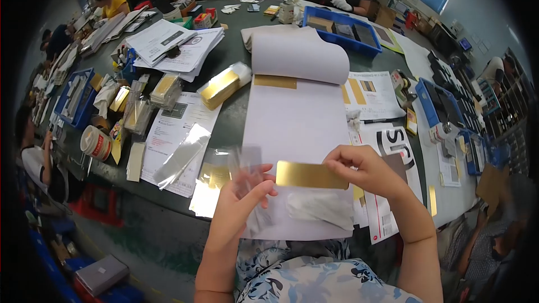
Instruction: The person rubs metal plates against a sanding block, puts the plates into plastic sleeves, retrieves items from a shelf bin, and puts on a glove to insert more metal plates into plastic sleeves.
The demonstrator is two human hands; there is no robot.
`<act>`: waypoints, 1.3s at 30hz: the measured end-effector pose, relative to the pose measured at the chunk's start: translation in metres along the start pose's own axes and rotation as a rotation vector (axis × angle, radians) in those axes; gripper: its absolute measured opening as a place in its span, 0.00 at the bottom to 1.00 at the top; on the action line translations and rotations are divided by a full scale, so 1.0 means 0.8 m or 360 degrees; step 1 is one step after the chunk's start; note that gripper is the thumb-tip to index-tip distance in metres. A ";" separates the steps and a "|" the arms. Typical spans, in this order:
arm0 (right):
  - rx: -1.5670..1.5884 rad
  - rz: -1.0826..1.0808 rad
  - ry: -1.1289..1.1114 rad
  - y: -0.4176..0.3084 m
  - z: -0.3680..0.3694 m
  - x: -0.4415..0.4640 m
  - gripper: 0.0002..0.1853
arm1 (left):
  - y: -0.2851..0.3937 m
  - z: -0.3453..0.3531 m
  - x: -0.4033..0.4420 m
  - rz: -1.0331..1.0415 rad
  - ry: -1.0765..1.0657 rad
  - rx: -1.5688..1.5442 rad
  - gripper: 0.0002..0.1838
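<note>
Pinching gold-coloured plate (306, 175), not yet sleeved, in right hand (359, 169); touching blurred clear sleeve (251, 158) with left hand (238, 202), cannot tell whether gripped. Apparently done, farther left: wrapped gold-coloured stack (223, 87).

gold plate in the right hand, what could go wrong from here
Bare fingers of the right hand touch the gold plate, so they might leave prints on its shiny face.

That hand grips it only near one end, so it could tip or slip onto the white paper below.

The clear plastic sleeve in the left hand looks loose and thin; it may crease or snag if a plate corner catches it.
</note>
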State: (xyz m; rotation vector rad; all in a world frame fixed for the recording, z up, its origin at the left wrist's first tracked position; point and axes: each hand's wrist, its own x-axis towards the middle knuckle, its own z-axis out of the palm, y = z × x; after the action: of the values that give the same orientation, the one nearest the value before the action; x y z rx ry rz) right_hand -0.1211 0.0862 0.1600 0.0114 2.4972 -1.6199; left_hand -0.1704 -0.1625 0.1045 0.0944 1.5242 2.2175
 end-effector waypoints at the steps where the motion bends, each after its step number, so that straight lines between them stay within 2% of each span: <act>1: -0.0026 -0.0007 -0.0065 -0.004 0.001 -0.007 0.08 | -0.012 -0.003 0.003 -0.0015 -0.0129 0.0012 0.10; 3: -0.0019 -0.0008 -0.0064 -0.003 -0.001 -0.016 0.08 | -0.018 -0.001 0.002 -0.0031 -0.0267 0.0025 0.11; 5: -0.0017 -0.0017 -0.0069 0.002 -0.006 -0.023 0.09 | -0.012 0.007 -0.004 -0.0060 -0.0184 0.0207 0.09; 6: 0.0151 -0.0031 -0.0016 0.009 -0.010 -0.025 0.10 | -0.009 0.010 -0.008 -0.0061 -0.0191 0.0208 0.09; 7: 0.0319 -0.0047 0.0034 0.017 -0.014 -0.028 0.11 | -0.005 0.013 -0.012 -0.0007 -0.0179 0.0205 0.09; 11: 0.0463 -0.0046 0.0119 0.036 -0.019 -0.039 0.14 | -0.006 0.014 -0.019 0.0139 -0.0175 0.0247 0.09; 14: 0.0525 -0.0124 0.0336 0.036 -0.010 -0.046 0.14 | -0.008 0.016 -0.018 0.0120 -0.0181 0.0274 0.09; 16: -0.0515 -0.0817 0.0402 0.034 -0.010 -0.047 0.14 | -0.007 0.019 -0.017 0.0082 -0.0207 0.0260 0.09; 19: -0.0474 -0.0887 0.0315 0.040 -0.016 -0.055 0.11 | -0.002 0.026 -0.015 -0.0051 -0.0237 0.0135 0.08; 20: -0.0475 -0.0886 0.0319 0.042 -0.015 -0.058 0.11 | -0.001 0.028 -0.015 -0.0150 -0.0242 0.0024 0.08; 22: -0.0132 -0.0404 0.0358 0.046 -0.011 -0.067 0.09 | -0.005 0.029 -0.016 -0.0130 -0.0268 0.0004 0.07; 23: -0.0133 -0.0401 0.0363 0.045 -0.007 -0.069 0.09 | -0.007 0.029 -0.016 -0.0107 -0.0289 -0.0019 0.06; 25: 0.0596 -0.0034 0.0373 0.040 0.002 -0.071 0.11 | -0.011 0.029 -0.018 -0.0073 -0.0302 0.0076 0.05; 29: 0.0628 -0.0012 0.0392 0.052 0.005 -0.071 0.13 | -0.009 0.034 -0.020 -0.0031 -0.0298 0.0168 0.03; 33: 0.0689 -0.0074 0.0465 0.056 0.006 -0.071 0.12 | -0.006 0.033 -0.022 -0.0043 -0.0382 0.0151 0.05; 36: 0.0657 -0.0082 0.0537 0.054 0.004 -0.074 0.13 | -0.007 0.034 -0.019 -0.0025 -0.0344 0.0053 0.09; 38: 0.0618 -0.0087 0.0585 0.050 0.000 -0.077 0.13 | -0.004 0.032 -0.014 -0.0134 -0.0258 -0.0013 0.11; 39: 0.0560 -0.0103 0.0608 0.047 -0.002 -0.078 0.13 | -0.002 0.032 -0.015 -0.0136 -0.0228 -0.0052 0.09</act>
State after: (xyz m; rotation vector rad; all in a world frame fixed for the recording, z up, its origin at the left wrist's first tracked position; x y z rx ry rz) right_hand -0.0559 0.1085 0.1359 0.3145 2.4419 -2.2491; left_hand -0.1517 -0.1446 0.1151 0.1713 1.3893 2.1199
